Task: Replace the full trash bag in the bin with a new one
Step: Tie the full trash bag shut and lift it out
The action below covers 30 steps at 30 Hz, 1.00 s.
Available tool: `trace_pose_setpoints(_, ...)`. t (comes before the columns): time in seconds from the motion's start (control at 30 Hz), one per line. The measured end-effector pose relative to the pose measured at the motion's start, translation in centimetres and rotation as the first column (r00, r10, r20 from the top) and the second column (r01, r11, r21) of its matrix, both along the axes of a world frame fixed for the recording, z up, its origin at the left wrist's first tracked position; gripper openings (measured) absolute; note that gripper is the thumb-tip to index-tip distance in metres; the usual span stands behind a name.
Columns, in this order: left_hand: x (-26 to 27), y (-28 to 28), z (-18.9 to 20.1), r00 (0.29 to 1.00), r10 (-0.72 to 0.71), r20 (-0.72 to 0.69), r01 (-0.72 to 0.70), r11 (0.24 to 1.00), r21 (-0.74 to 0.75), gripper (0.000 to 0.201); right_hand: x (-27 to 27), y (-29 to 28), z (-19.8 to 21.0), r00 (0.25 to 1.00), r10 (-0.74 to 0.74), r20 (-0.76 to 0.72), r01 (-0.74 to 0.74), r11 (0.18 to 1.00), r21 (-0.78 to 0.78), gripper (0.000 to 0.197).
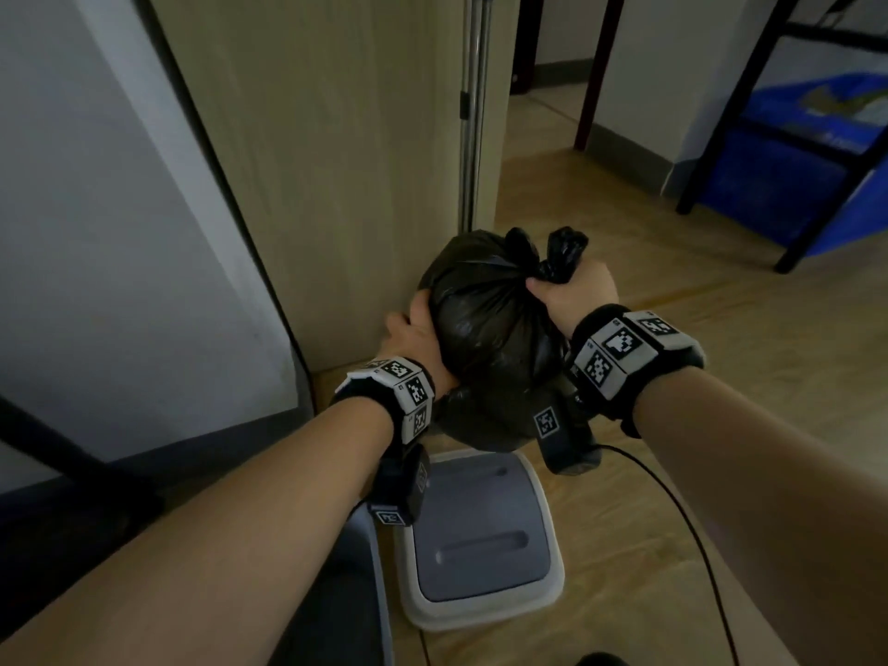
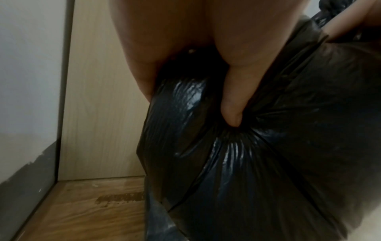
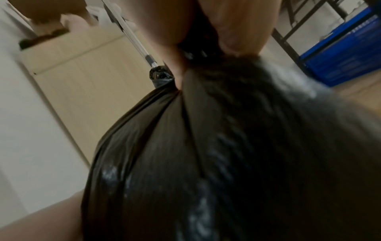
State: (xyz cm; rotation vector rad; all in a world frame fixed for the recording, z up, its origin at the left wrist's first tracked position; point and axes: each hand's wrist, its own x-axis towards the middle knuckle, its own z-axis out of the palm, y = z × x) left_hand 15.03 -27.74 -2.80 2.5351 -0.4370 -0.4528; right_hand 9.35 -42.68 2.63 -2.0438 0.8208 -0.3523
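arms: bare forearms, no sleeves | left wrist band [image 1: 401,394]: black strap, white blocks printed with black square markers | right wrist band [image 1: 624,355]: same black strap and marker blocks | cameras: dark units under both wrists, each with a marker tag | cable [image 1: 692,531]: thin black, trailing from right unit

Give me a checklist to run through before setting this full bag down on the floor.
1. Bag neck tied: ok, the black trash bag is knotted at the top.
2. Right hand grips the knot: ok.
3. Left hand steadies the bag's side: ok, fingers press into the plastic.
4. Bag out of the bin: ok, it is held above the lid.
5. Leaks or tears: cannot tell, the underside is hidden.
6. Floor by the cabinet free: cannot tell, the bag blocks it.
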Motion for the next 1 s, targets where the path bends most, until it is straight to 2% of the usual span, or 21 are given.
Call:
trace_pose_setpoints(0.17, 3.2, -1.2, -5.0, 0.999, 0.008, -0.05, -0.006, 0.999, 0.052, 0.106, 3.8, -1.2, -4.9, 0.999, 0.014, -0.037, -0.014, 1.0, 0.01, 0.035)
trace_pose_setpoints(0.33, 4.2, -2.3, -9.7, 0.984, 0.007, -0.18, 0.026, 0.983, 0.181, 0.112, 5.9, -1.7, -9.6, 0.993, 0.059, -0.106, -0.049, 0.994, 0.094, 0.034)
trace_pose_setpoints(0.47, 4.2, -2.7, -11.6, 0.974, -0.052, -0.219, 0.095, 0.978, 0.188, 0.102, 5.8, -0.9, -12.4, 0.961, 0.161, -0.225, -0.143, 0.985, 0.093, 0.034)
trace_pose_setpoints(0.57, 4.5, -3.1, -12.3, 0.972, -0.083, -0.22, 0.117, 0.982, 0.15, 0.096, 5.7, -0.7, -13.1, 0.961, 0.163, -0.222, -0.159, 0.987, 0.036, 0.032)
trace_pose_setpoints(0.63, 4.7, -3.3, -12.5, 0.973, -0.089, -0.214, 0.119, 0.984, 0.134, 0.09, 5.3, -1.1, -13.6, 0.973, 0.135, -0.19, -0.15, 0.986, -0.07, 0.046)
trace_pose_setpoints(0.7, 4.9, -3.4, -12.8, 0.972, -0.089, -0.218, 0.118, 0.985, 0.126, 0.085, 4.2, -1.9, -14.1, 0.967, 0.055, -0.248, -0.118, 0.962, -0.246, 0.081)
trace_pose_setpoints(0.73, 5.0, -3.3, -13.0, 0.972, -0.08, -0.221, 0.11, 0.986, 0.128, 0.083, 3.6, -2.3, -14.5, 0.954, 0.011, -0.301, -0.092, 0.962, -0.257, 0.098)
trace_pose_setpoints(0.83, 5.0, -3.2, -13.6, 0.971, -0.028, -0.236, 0.063, 0.988, 0.139, 0.084, 2.5, -3.2, -17.4, 0.864, 0.055, -0.501, -0.131, 0.984, -0.117, 0.129)
trace_pose_setpoints(0.9, 4.8, -3.3, -13.6, 0.968, -0.019, -0.25, 0.054, 0.989, 0.134, 0.086, 2.4, -3.6, -20.3, 0.856, 0.168, -0.489, -0.146, 0.986, 0.083, 0.136)
trace_pose_setpoints(0.93, 4.7, -3.4, -13.6, 0.966, -0.027, -0.258, 0.061, 0.99, 0.127, 0.086, 2.5, -3.5, -21.2, 0.884, 0.192, -0.427, -0.112, 0.972, 0.206, 0.133)
trace_pose_setpoints(1.0, 4.5, -3.8, -13.6, 0.961, -0.052, -0.27, 0.085, 0.99, 0.114, 0.085, 2.6, -3.0, -20.5, 0.925, 0.191, -0.33, -0.072, 0.937, 0.341, 0.102)
